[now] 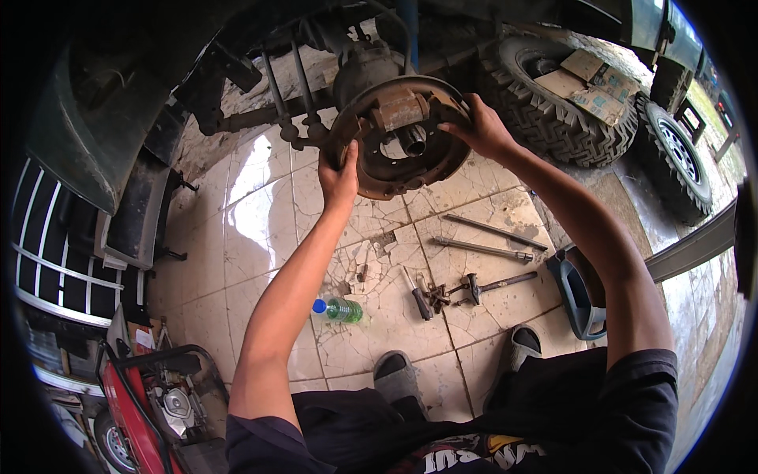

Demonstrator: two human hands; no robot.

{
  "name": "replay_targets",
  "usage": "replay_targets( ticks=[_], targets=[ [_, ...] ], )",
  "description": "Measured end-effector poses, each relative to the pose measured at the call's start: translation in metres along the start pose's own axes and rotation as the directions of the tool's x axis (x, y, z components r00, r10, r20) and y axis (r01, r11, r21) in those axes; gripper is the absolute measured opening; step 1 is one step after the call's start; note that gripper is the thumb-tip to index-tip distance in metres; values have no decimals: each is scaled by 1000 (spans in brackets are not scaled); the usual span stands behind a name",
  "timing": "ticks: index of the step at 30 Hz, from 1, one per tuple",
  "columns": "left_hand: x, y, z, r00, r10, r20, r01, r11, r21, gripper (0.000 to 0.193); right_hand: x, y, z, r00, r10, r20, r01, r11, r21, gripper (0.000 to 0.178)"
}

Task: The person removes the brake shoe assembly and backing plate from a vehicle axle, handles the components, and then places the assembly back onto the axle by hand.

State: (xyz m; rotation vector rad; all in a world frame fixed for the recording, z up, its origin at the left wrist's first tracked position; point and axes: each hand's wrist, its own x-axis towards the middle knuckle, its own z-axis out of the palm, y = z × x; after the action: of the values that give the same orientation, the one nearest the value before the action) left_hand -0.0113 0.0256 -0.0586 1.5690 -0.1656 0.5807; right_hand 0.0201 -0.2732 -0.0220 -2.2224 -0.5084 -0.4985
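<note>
A round, rusty brake backing plate sits at the end of the axle under the vehicle. Around its left edge my left hand is closed, thumb on the front face. My right hand grips the upper right rim, its thumb reaching inward and its other fingers mostly hidden behind. A brown rusted block is fixed on the upper part of the plate. Out of the middle sticks a short dark spindle end.
On the cracked tile floor lie two long metal bars, a screwdriver, a hammer, loose bolts and a green-liquid bottle. A blue-grey jug stands right, large tyres beyond, a red-framed machine lower left.
</note>
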Motion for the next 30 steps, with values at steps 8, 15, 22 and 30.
replay_targets(
  ticks=[8,15,22,30],
  targets=[
    [3,0,2,1000,16,4,-16,1000,23,48,1,2,0,1000,5,-13,-5,1000,5,66],
    [8,3,4,996,91,-11,-90,995,31,52,7,7,-1,999,-34,-6,34,999,-31,65],
    [42,7,0,997,71,-26,-67,989,130,52,27,1,7,999,23,-36,-22,1000,11,64],
    [36,2,7,991,125,-56,-115,981,157,54,22,9,12,997,-22,-75,24,999,24,66]
  ],
)
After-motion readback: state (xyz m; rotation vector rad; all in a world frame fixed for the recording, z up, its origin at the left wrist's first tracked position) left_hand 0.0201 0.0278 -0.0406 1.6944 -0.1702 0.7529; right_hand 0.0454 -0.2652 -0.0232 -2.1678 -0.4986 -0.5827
